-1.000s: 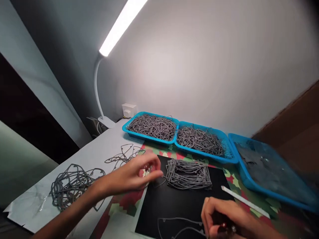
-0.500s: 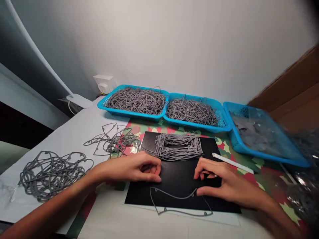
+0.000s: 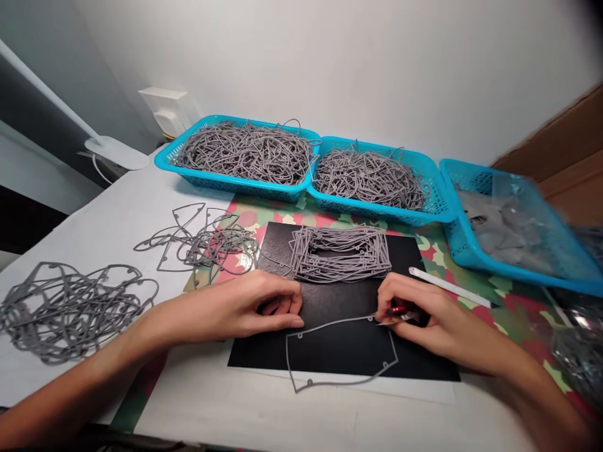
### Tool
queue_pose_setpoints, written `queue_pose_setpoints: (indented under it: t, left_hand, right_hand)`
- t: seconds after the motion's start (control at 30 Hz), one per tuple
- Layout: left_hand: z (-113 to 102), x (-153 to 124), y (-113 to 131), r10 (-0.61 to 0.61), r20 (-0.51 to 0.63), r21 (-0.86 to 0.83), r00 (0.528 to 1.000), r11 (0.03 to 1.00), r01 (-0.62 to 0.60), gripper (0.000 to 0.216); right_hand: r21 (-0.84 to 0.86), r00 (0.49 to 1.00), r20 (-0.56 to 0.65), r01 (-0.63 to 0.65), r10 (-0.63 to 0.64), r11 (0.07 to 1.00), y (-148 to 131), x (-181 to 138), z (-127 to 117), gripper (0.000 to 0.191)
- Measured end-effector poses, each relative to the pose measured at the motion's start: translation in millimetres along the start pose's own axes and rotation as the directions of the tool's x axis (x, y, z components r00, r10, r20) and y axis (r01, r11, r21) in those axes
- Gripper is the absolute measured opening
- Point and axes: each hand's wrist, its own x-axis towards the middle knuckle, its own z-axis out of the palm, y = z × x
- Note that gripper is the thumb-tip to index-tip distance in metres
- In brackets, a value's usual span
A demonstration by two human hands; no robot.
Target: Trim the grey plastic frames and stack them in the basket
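Evidently one gasket was in hand, as seen from the head camera. The single gasket lay flat on the near part of the black mat, its lower edge running just past the mat's front border. The left hand was curled, thumb and fingertips pinching the gasket's upper left corner against the mat. The right hand was closed around a small red-marked tool, its tip at the gasket's upper right corner; what kind of tool could not be told.

A squared stack of gaskets sat at the mat's far edge, which I judged to be finished pieces. Two loose tangles lay on the table to the left, and the left basket and middle basket were heaped full. By that count, much more remained than was stacked.
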Motion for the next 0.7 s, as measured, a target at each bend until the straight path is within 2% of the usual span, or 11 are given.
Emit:
queue_pose_setpoints:
  t: [0.23, 0.4, 0.53, 0.7]
  left_hand:
    - [5.3, -2.2, 2.5, 0.008, -0.015, 0.104, 1.0, 0.995, -0.006, 0.028]
    - [7.6, -5.5, 2.5, -0.027, 0.013, 0.083, 1.0, 0.996, 0.026, 0.025]
    - [9.0, -10.0, -4.6, 0.002, 0.044, 0.09, 0.999, 0.996, -0.006, 0.026]
    - [14.2, -12.9, -18.5, 0.008, -0.02, 0.225, 1.0, 0.974, -0.003, 0.019]
  right_hand:
    - [-0.01, 1.0, 0.006, -0.025, 0.025, 1.0, 1.1, 1.7, -0.5, 0.02]
    - [-0.007, 1.0, 0.0, -0.03, 0.03, 1.0, -2.1, 3.5, -2.3, 0.024]
    - [0.002, 1.0, -0.015, -0.025, 0.025, 1.0, -1.9, 4.9, -2.7, 0.022]
    - [0.001, 0.999, -0.053, 0.004, -0.004, 1.0, -0.6, 5.4, -2.7, 0.016]
